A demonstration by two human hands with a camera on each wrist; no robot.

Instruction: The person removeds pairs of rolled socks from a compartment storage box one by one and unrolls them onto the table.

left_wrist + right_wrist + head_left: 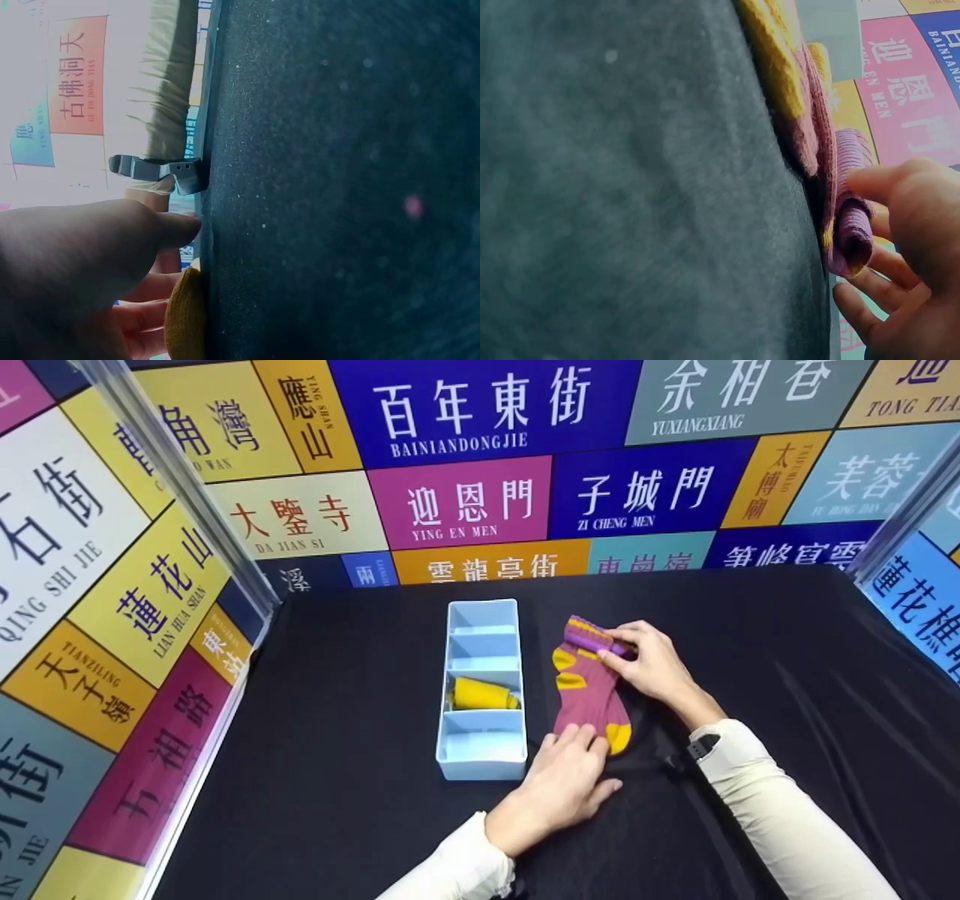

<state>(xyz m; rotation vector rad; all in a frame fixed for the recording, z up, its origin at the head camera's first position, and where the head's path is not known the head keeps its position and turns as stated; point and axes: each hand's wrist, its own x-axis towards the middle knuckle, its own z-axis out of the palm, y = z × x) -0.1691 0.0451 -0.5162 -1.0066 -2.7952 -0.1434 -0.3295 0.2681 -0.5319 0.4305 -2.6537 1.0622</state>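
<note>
A pair of mauve socks point(589, 697) with yellow heels and toes lies on the black cloth, one sock over the other. Their purple ribbed cuff point(853, 225) is rolled over at the far end. My right hand point(651, 661) pinches this cuff between thumb and fingers. At the toe end, my left hand point(564, 780) rests on the socks with its fingers extended and the thumb held apart. The left wrist view shows a yellow toe point(186, 315) against those fingers. Left of the socks stands a light blue divided box point(480, 771).
One compartment of the box, third from the back, holds a rolled yellow bundle point(480, 694). Black cloth point(337, 735) covers the table. Printed sign panels point(461, 502) rise behind and at both sides. A dark wrist strap point(701, 746) sits on the right sleeve.
</note>
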